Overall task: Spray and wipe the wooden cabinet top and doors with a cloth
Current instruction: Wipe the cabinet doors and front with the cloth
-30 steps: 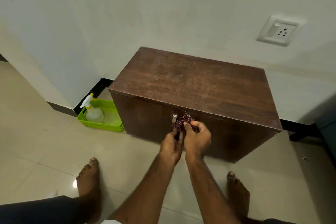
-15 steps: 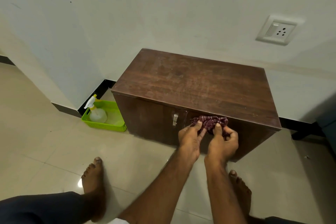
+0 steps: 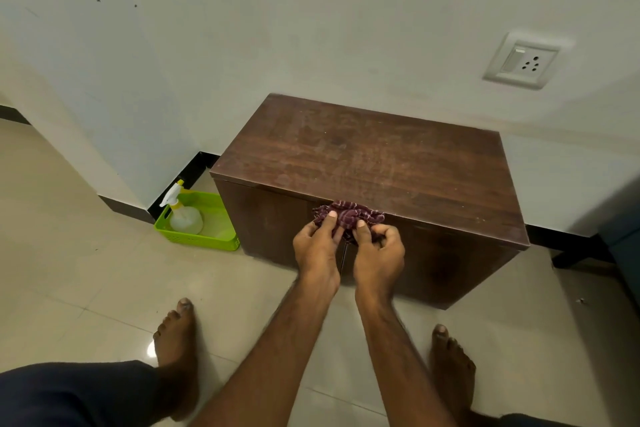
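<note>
Pale wall, glossy tiled floor

Green plastic tray on floor, left of centre. White wall socket upper right. Beige floor tiles; black skirting.

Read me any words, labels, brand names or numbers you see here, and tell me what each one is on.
None can be read.
Spray bottle in the green basket: no label shows.
Wall socket: only a switch and pin holes, no print.
Cabinet and cloth: no text.
</note>
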